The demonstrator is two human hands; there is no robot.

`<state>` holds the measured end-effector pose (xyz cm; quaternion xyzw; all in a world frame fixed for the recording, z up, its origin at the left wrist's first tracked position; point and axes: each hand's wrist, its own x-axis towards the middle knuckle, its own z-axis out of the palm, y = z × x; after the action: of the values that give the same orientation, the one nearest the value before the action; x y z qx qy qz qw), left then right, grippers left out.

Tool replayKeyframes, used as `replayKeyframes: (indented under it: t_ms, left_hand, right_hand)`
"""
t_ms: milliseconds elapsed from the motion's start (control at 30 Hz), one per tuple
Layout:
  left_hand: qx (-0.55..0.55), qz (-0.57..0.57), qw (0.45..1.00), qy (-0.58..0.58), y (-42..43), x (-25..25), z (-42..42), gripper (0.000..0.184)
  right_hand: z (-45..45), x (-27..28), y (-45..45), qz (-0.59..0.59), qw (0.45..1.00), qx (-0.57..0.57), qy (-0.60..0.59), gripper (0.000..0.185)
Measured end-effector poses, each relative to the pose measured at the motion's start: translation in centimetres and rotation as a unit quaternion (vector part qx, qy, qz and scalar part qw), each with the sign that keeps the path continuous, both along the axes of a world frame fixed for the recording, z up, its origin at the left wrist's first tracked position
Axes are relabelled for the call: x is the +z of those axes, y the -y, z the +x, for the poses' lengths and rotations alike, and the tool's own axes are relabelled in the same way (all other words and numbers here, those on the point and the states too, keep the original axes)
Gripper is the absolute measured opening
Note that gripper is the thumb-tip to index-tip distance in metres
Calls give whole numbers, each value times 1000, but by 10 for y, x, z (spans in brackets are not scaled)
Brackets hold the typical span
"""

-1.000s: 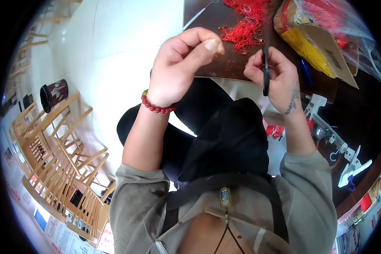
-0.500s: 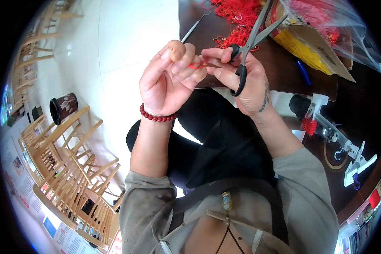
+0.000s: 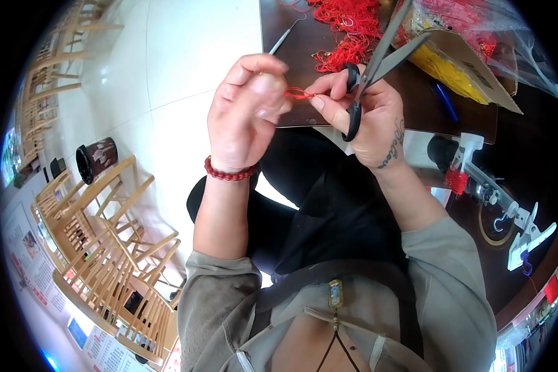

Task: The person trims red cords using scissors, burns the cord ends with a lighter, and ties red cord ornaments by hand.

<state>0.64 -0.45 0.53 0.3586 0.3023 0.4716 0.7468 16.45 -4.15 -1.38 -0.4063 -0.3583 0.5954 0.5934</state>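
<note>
Red cord (image 3: 300, 93), thin and doubled, spans the gap btwn the two hands, just off the near edge of the dark tbl (image 3: 468, 121). R hand (image 3: 373, 111) has its thumb & fingertip pinched together on the cord's end; same hand also carries scissors (image 3: 395, 60), fingers thru the black handles, blades spread & pointing up, away from the body. L hand (image 3: 245, 111), w/ red bracelet (image 3: 230, 173) at wrist, is curled at the cord's other end; motion blur, so can't tell if its fingers are clamped on it. On tbl beyond: tangled red pile (image 3: 351, 31), grey-handled hook tool (image 3: 282, 40) to its L, blue pen (image 3: 444, 100) & cardboard (image 3: 471, 69) to R.
</note>
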Motion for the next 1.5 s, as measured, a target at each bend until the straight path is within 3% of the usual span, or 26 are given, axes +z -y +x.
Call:
replayKeyframes:
  t_ms: [33,133,167,267,300,400,500,600,800,833,933,967,1067,1500]
  left_hand:
    - [56,39,989,-133,3,3,4,15]
    - [17,158,940,-302,5,-10,-4,30]
    - [39,232,900,-366,4,-12,-3,20]
    - [62,357,816,-450,4,-8,3,17]
    - [70,352,817,-452,4,-9,2,15]
    - [80,382,803,-451,2,-13,0,18]
    - [43,408,802,-433,0,-12,0,21]
    - [36,419,793,-441,-1,-13,-3,24]
    - [38,296,867,-399,4,-11,-4,13]
    - [37,256,899,-354,4,-14,-3,11]
    - [28,145,962,-229,4,-19,-1,10]
    - [19,115,973,-199,4,-15,0,11]
    - [-11,82,988,-129,5,-15,-1,12]
    - [-56,87,992,-69,3,-21,-6,11]
  right_hand:
    - [1,-1,0,9,999,-13,37,12]
    - [3,-9,-3,29,991,-50,123,12]
    - [3,-11,-4,31,988,-61,136,12]
    - [8,-11,-3,25,971,-41,234,13]
    - [10,-10,-3,21,961,-25,275,14]
    - [12,-2,-5,14,936,2,353,13]
    - [14,5,-6,-52,945,20,322,12]
    - [16,-3,-10,-34,976,20,212,20]
    - [15,10,-6,-66,992,24,109,22]
    - [14,11,-6,-73,992,15,100,25]
    - [26,-3,-4,-27,960,34,278,33]
    - [26,-5,-1,-23,947,24,321,43]
    - [29,5,1,-6,892,57,448,48]
    - [31,6,-1,41,864,87,494,44]
